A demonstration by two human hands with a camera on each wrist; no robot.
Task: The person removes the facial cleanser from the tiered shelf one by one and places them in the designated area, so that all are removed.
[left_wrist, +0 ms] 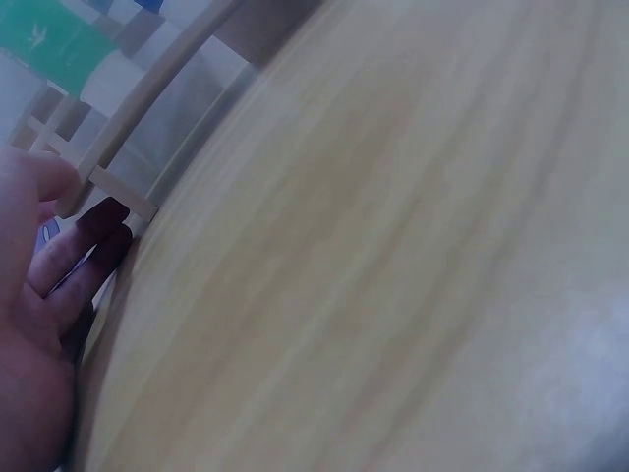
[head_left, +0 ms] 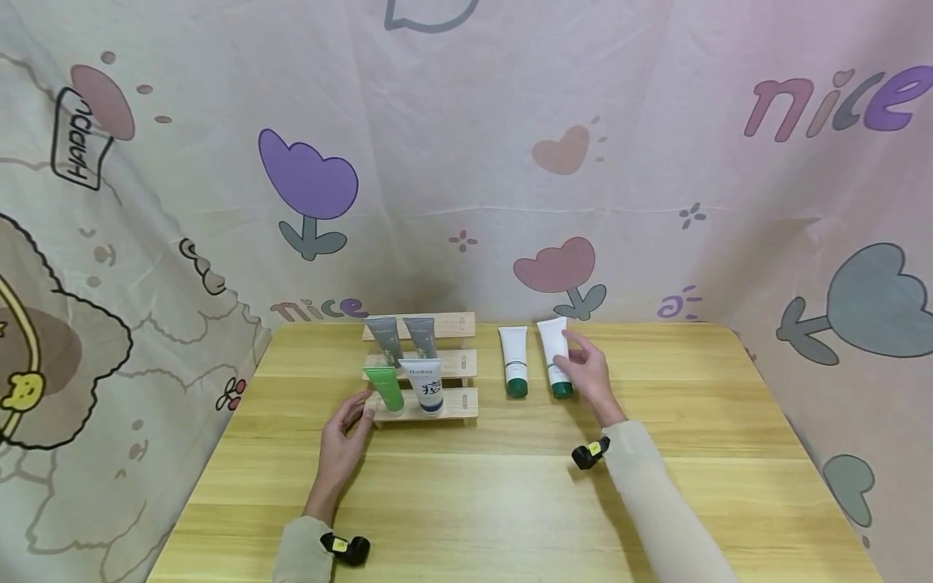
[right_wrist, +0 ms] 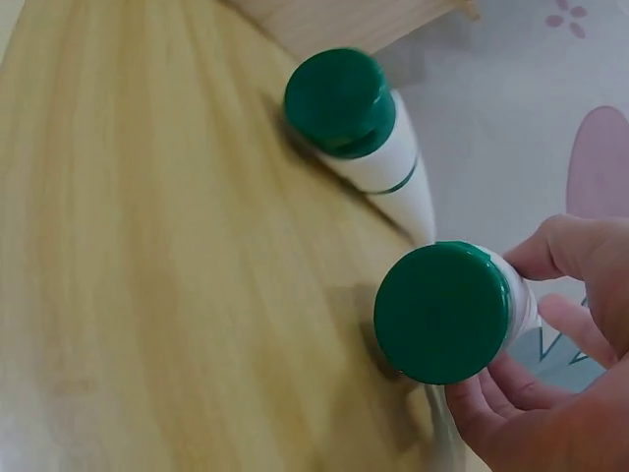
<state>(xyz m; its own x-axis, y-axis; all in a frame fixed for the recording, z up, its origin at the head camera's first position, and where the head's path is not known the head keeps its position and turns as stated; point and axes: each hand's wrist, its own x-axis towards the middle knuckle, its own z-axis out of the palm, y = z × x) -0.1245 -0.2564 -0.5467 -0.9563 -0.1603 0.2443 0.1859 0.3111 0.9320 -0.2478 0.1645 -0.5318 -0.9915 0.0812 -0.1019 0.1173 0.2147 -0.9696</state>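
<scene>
A three-tier wooden rack (head_left: 459,402) holds two grey tubes (head_left: 385,340) (head_left: 420,336) on its upper part, with a green tube (head_left: 386,388) and a white tube with dark lettering (head_left: 425,385) on the lowest tier. My left hand (head_left: 342,449) grips the left end of that lowest tier; the left wrist view shows the thumb above the board's end (left_wrist: 71,197). To the rack's right, my right hand (head_left: 589,374) holds a white tube with a green cap (head_left: 555,356), fingers round its side. A matching tube (head_left: 514,360) stands just left of it, cap down, untouched.
The wooden table (head_left: 481,518) carries the rack and tubes near its back edge. Behind and at both sides hangs a printed cloth (head_left: 452,162). Each wrist wears a black camera, one on the left (head_left: 348,549) and one on the right (head_left: 589,453).
</scene>
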